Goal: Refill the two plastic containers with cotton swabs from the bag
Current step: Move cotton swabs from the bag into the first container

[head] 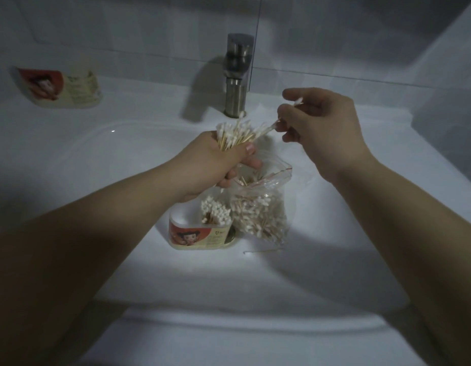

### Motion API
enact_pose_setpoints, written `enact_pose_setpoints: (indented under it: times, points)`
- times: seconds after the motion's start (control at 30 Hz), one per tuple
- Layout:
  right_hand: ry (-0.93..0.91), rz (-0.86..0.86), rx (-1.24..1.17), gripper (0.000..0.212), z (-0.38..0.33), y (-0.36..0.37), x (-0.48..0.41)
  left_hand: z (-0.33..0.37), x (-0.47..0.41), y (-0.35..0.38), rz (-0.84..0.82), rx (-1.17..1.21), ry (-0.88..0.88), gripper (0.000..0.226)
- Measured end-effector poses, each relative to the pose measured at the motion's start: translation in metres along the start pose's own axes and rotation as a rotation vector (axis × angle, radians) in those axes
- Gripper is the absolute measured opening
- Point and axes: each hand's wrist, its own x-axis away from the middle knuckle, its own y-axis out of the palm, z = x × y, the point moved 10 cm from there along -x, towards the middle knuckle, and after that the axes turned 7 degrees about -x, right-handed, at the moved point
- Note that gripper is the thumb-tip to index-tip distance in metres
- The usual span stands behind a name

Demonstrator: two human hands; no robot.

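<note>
Fingers, left: the fingers (251,163) of the left hand (216,165) are curled tightly round a thick bundle of cotton swabs (237,136), just left of the frame's centre. The white tips fan out upward above the fist.
Fingers, right: the fingers (290,137) of the right hand (326,128), right of centre in the upper half, pinch a few swabs by their stems. One white end reaches the right edge of the bundle, and another pokes up between the fingers. How many swabs are pinched cannot be told.
Bag: the clear zip bag (260,207) stands at the centre of the frame, in the basin and directly below the left hand. Its mouth gapes upward and its lower part is packed with jumbled swabs. The left hand's lower fingers lie at the mouth; whether they hold it cannot be told.
Near container: the near container (200,236) stands upright just left of the bag, seemingly touching it. It is open at the top and has a red and cream label. Swabs stand tips-up in its right side.
Far container: the far container (60,87) lies on its side in the upper left of the frame, on the white surface (139,101) behind the basin. It has the same label; its contents cannot be told.
Loose swab: one loose swab (263,250) lies flat in the basin, just below the bag.
Faucet: the metal faucet (237,75) stands at upper centre, behind both hands.
Sink: the white sink (255,286) fills the lower frame, dimly lit.
</note>
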Motion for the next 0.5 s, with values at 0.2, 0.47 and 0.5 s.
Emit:
enact_pose_setpoints:
  times: [0.2, 0.47, 0.5]
  points:
    - [0.019, 0.064, -0.031, 0.018, 0.001, -0.008, -0.003, 0.0, -0.002, -0.008, 0.077, 0.127, -0.02, 0.017]
    - [0.062, -0.172, 0.141, 0.016, 0.01, 0.03, 0.013, 0.0, 0.001, 0.007, -0.027, 0.083, -0.028, 0.019]
    - [0.056, -0.172, 0.154, 0.015, 0.009, 0.029, 0.013, 0.0, 0.001, 0.009, -0.037, 0.101, -0.033, 0.019]
